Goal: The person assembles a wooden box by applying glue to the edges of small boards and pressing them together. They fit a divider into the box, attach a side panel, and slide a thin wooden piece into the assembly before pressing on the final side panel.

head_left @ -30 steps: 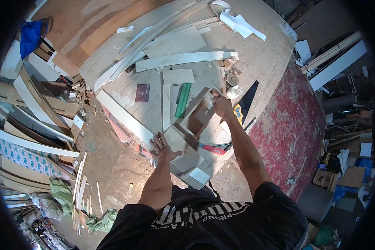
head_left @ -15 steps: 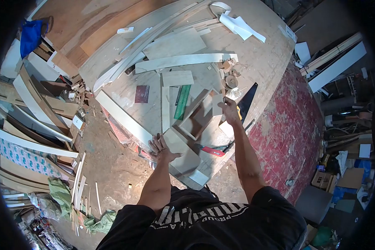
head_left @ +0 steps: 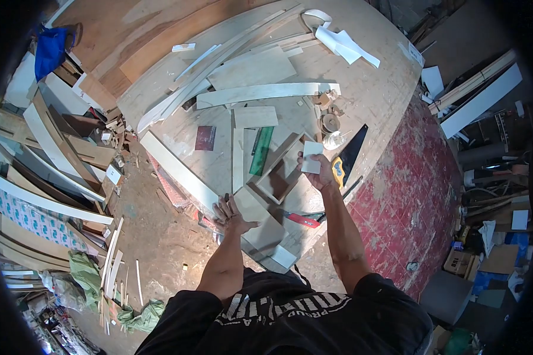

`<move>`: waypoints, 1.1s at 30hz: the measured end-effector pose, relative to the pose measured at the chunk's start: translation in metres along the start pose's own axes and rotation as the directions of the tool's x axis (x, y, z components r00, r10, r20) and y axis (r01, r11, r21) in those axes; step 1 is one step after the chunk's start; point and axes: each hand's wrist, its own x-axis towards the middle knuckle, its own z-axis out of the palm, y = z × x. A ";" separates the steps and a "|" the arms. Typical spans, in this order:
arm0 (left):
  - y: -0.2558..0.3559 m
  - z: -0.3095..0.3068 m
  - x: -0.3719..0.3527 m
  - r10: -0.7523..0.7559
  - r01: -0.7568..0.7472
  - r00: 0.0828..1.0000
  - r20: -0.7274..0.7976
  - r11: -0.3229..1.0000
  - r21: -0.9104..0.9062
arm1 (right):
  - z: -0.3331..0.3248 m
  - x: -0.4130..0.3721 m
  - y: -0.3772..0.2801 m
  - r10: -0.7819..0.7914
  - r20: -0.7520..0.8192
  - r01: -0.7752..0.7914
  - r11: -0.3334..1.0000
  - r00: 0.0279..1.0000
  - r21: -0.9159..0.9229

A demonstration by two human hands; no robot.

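Right hand [head_left: 321, 173]: grips a small pale rectangular wood piece [head_left: 311, 158], raised above the open rectangular wooden frame [head_left: 280, 171]. Left hand [head_left: 232, 214]: fingers spread, resting on the near edge of a flat pale plywood board [head_left: 262, 223]. A yellow-handled black-bladed handsaw [head_left: 348, 155] lies just beside the right hand on the plywood workbench [head_left: 373, 83]. A green strip [head_left: 261, 151] lies beyond the frame.

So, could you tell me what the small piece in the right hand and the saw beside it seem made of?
Small piece: probably bare thin wood board, pale and matte. Saw: black blade, likely coated metal; yellow handle, apparently plastic.
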 end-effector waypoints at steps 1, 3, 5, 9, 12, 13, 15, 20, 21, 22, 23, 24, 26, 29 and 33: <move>0.000 0.000 0.000 0.003 -0.003 1.000 0.006 1.000 0.001 | 0.005 -0.001 -0.002 0.026 0.057 -0.028 0.999 0.998 0.030; -0.001 -0.001 -0.001 0.008 -0.008 1.000 -0.003 1.000 -0.009 | 0.014 -0.004 -0.002 0.028 0.063 -0.028 1.000 0.998 0.007; -0.001 0.000 -0.002 0.013 -0.013 1.000 -0.009 1.000 -0.022 | -0.016 0.018 0.019 -0.116 0.003 0.111 0.945 0.993 -0.306; -0.004 0.005 0.004 0.010 -0.011 1.000 -0.016 1.000 -0.023 | -0.025 0.023 0.033 -0.324 0.239 0.330 0.262 0.915 -0.907; -0.005 0.010 0.008 0.014 -0.014 1.000 -0.025 1.000 -0.017 | -0.006 0.012 0.032 -0.283 0.233 0.239 -0.016 0.930 -0.971; -0.005 0.011 0.008 0.014 -0.014 0.999 -0.030 1.000 -0.017 | -0.008 0.014 0.036 -0.295 0.312 0.304 -0.075 0.903 -0.950; -0.005 0.009 0.008 0.009 -0.010 1.000 -0.029 1.000 -0.026 | -0.008 0.018 0.040 -0.301 0.391 0.368 -0.133 0.870 -0.920; -0.004 0.006 0.001 0.015 -0.018 0.998 -0.054 0.999 -0.048 | -0.006 0.017 0.045 -0.282 0.350 0.309 -0.183 0.893 -0.933; -0.004 0.005 0.002 0.016 -0.018 0.999 -0.044 0.999 -0.050 | -0.005 0.017 0.046 -0.281 0.352 0.310 -0.183 0.893 -0.933; -0.004 0.005 0.002 0.018 -0.019 0.999 -0.035 0.998 -0.053 | -0.005 0.017 0.046 -0.284 0.351 0.308 -0.186 0.892 -0.933; -0.004 0.005 0.002 0.019 -0.020 0.999 -0.035 0.998 -0.053 | -0.004 0.016 0.047 -0.288 0.351 0.306 -0.188 0.891 -0.933; -0.004 0.007 0.003 0.019 -0.021 0.999 -0.039 0.999 -0.049 | 0.000 0.014 0.046 -0.289 0.351 0.307 -0.188 0.891 -0.933; -0.005 0.008 0.005 0.020 -0.022 0.999 -0.044 0.999 -0.046 | 0.009 0.010 0.044 -0.211 0.265 0.224 -0.199 0.941 -0.954; -0.004 0.007 0.006 0.021 -0.022 0.999 -0.041 1.000 -0.021 | 0.009 0.008 0.046 -0.237 0.315 0.269 -0.206 0.919 -0.941; -0.005 0.008 0.005 0.023 -0.024 0.999 -0.040 0.999 -0.035 | 0.011 0.006 0.049 -0.244 0.304 0.260 -0.196 0.921 -0.946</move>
